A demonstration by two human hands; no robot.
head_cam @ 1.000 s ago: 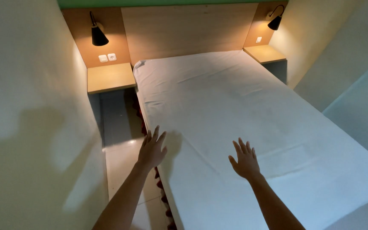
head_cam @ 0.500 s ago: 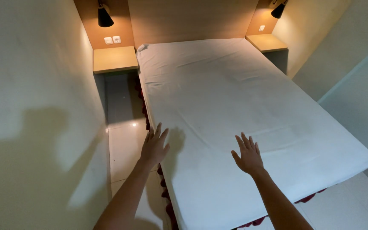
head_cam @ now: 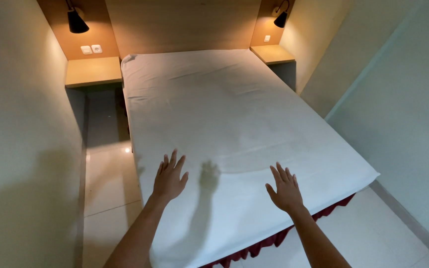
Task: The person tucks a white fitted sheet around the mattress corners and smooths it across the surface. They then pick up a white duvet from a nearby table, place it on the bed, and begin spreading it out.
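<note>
Both hands are hovering over the white sheet at the foot of the bed.

The left hand [head_cam: 169, 178] and right hand [head_cam: 285, 188] are spreading flat, fingers fanned, each grip released and holding nothing. The white sheet [head_cam: 224, 114] is lying stretched across the bed, mostly smooth, with faint creases running across the middle and a rumpled far-left corner; a red bed skirt [head_cam: 274, 239] is peeking out below.

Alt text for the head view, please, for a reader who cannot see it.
Two bare hands, left hand and right hand, reach out open with fingers spread over the foot of a bed covered by a smooth white sheet. Small wooden shelves with black wall lamps flank the wooden headboard.
</note>
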